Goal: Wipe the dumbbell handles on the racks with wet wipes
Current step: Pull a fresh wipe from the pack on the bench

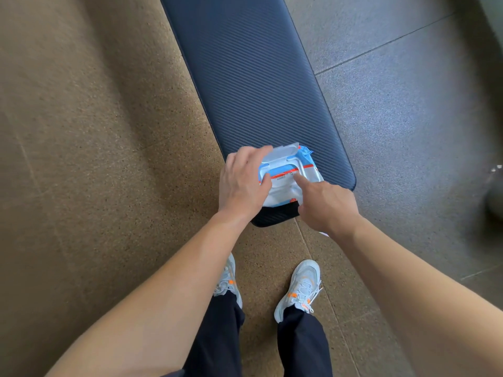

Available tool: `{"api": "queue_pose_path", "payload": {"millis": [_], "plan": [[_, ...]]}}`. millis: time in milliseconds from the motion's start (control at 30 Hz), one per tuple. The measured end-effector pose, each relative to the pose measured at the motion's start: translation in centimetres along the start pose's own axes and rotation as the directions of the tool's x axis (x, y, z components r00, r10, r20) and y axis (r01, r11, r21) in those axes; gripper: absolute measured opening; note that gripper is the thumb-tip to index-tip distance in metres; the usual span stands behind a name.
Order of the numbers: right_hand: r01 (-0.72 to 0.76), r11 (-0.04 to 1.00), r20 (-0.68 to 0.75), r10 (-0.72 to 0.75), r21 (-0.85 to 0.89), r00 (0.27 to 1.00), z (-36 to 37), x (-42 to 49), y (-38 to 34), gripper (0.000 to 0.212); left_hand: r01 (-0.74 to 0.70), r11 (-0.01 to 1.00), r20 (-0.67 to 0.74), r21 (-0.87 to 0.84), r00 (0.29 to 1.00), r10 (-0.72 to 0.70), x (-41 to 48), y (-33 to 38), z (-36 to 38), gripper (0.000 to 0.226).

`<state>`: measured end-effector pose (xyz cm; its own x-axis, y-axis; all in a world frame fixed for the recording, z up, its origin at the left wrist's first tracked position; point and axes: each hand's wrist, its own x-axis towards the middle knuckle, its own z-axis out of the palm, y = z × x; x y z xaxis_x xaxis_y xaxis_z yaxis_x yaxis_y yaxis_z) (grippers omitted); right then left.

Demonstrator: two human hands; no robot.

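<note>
A white and blue wet wipes pack (pixel 290 186) lies on the near end of a dark padded bench (pixel 258 77). Its clear plastic lid (pixel 280 154) is flipped up toward the far side. My left hand (pixel 242 186) grips the pack's left side, fingers over the far edge by the lid and thumb on top. My right hand (pixel 329 205) reaches in from the right. Its straight index finger touches the pack's opening under the lid, and its other fingers are curled. No dumbbell or rack is in view.
The bench runs diagonally away from me over a brown speckled floor (pixel 95 159) on the left and grey floor tiles (pixel 408 104) on the right. My two feet in pale sneakers (pixel 299 289) stand just before the bench end. A blurred grey object (pixel 494 191) sits at the right edge.
</note>
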<state>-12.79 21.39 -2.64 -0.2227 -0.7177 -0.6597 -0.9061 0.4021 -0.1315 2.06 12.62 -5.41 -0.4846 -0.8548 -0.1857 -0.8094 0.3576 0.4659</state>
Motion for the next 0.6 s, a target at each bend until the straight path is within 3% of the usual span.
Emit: {"api": "queue_pose_path", "payload": {"millis": [167, 300, 433, 467, 533, 600], "plan": [[-0.060, 0.984, -0.132, 0.083, 0.170, 0.988, 0.5, -3.6, 2.2, 0.020, -0.159, 0.978, 0.260, 0.132, 0.958, 0.121, -2.0, 0.7, 0.0, 0.040], [-0.088, 0.965, -0.149, 0.127, 0.246, 0.981, 1.3, -5.3, 4.1, 0.015, -0.215, 0.918, 0.370, 0.333, 0.925, 0.082, -2.3, 1.6, 0.1, 0.040], [-0.126, 0.929, -0.175, 0.196, 0.347, 0.965, 0.8, -6.2, 4.8, 0.014, -0.205, 0.909, 0.439, 0.362, 0.898, 0.028, -1.7, 3.6, -0.6, 0.037], [-0.117, 0.912, -0.197, 0.208, 0.394, 0.958, 0.3, -6.6, 4.7, 0.014, -0.191, 0.940, 0.480, 0.283, 0.876, 0.033, -1.8, 4.2, -0.8, 0.038], [-0.060, 0.827, -0.220, 0.217, 0.558, 0.951, -1.2, -7.5, 4.4, 0.011, 0.001, 0.997, 0.589, -0.078, 0.807, 0.046, -2.6, 5.8, -1.8, 0.043], [0.013, 0.685, -0.221, 0.217, 0.729, 0.951, -3.2, -8.8, 3.9, 0.010, 0.240, 0.897, 0.668, -0.371, 0.740, 0.078, -4.1, 7.7, -3.7, 0.047]]}}
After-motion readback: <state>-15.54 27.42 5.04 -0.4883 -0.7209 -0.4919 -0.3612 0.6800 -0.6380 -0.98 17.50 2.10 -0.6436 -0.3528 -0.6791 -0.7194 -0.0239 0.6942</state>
